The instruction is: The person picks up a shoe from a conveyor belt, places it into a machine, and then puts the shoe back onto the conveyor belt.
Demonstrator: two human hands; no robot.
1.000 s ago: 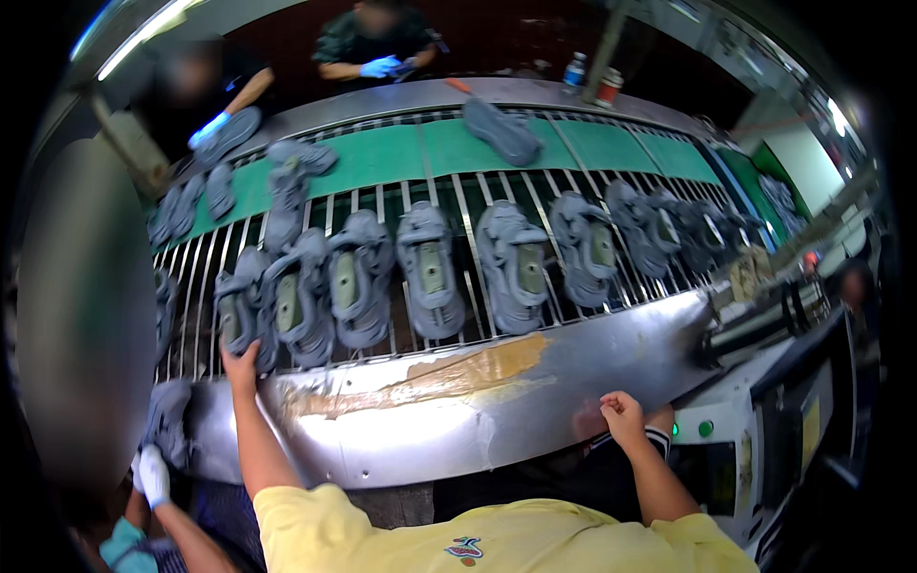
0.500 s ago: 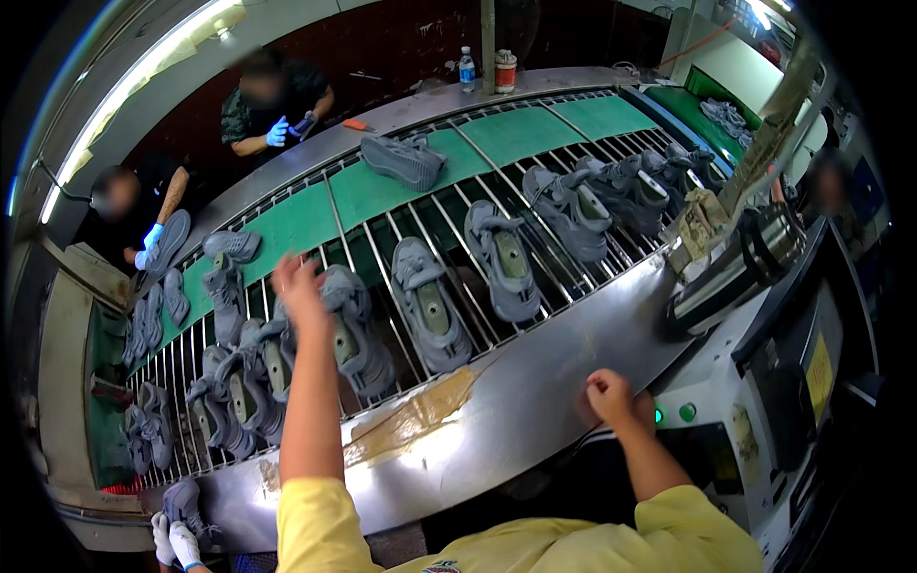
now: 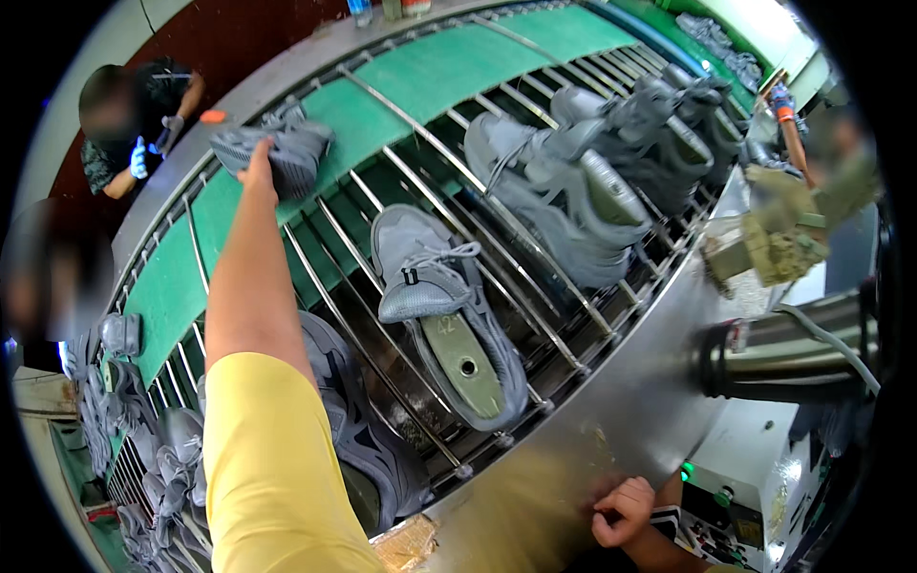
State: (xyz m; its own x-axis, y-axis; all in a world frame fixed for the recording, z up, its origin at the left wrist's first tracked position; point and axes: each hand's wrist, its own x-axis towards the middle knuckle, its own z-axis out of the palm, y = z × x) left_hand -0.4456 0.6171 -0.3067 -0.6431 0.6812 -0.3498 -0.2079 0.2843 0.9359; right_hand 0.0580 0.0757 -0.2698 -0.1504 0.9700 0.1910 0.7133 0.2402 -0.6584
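Observation:
My left arm stretches far across the slatted conveyor, and my left hand (image 3: 259,166) is closed on the near side of a grey sneaker (image 3: 304,151) lying on the green belt strip (image 3: 368,124). Part of that grip is hidden by the hand itself. Low at the right, my right hand (image 3: 626,511) is curled in a loose fist over the metal edge, with nothing seen in it. Between my arms, a grey sneaker with an olive insole (image 3: 465,368) rests on the metal bars. Another sneaker (image 3: 377,458) sits partly hidden behind my left forearm.
More sneakers (image 3: 573,205) stand along the bars to the right, others (image 3: 177,458) at the left. A steel cylinder (image 3: 783,353) and a machine with a green-lit button (image 3: 686,471) flank my right side. A gloved co-worker (image 3: 134,124) is across the conveyor.
My left hand has reached farther across the conveyor and taken hold of the sneaker on the green strip. My view has moved closer to the shoes. The right hand stays curled near the metal edge.

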